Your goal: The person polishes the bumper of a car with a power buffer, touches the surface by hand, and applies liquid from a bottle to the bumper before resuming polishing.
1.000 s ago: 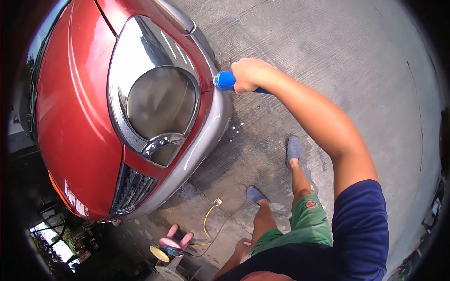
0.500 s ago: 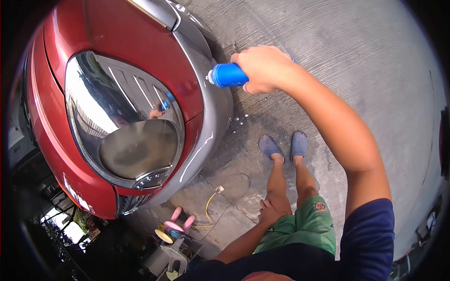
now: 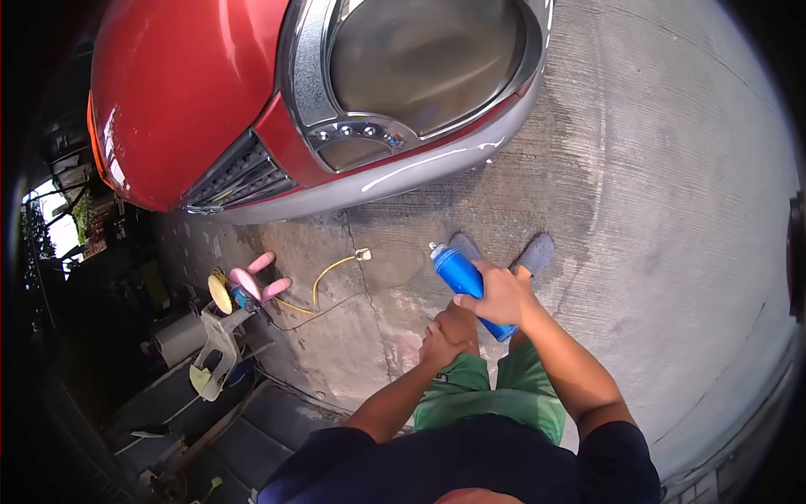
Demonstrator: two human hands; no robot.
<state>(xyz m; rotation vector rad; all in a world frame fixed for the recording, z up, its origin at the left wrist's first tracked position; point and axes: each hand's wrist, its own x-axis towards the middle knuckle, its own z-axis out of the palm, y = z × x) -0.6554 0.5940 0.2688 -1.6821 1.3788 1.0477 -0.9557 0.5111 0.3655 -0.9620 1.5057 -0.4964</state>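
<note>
My right hand is wrapped around a blue squeeze bottle with a clear nozzle. It holds the bottle tilted over my legs, nozzle toward the upper left. My left hand rests on my left knee, fingers laid over it. Ahead stands a red vehicle with a large headlight and a grey bumper. A white streak runs along that bumper, apart from both hands.
A grey stool-like stand at lower left carries a round yellow pad. Pink objects lie beside it. A yellow cord with a pale end crosses the concrete floor. My grey clogs stand before the vehicle.
My right hand has drawn the bottle back from the bumper, down toward my knees. My view has shifted, so the vehicle sits higher. My left hand stays at my knee.
</note>
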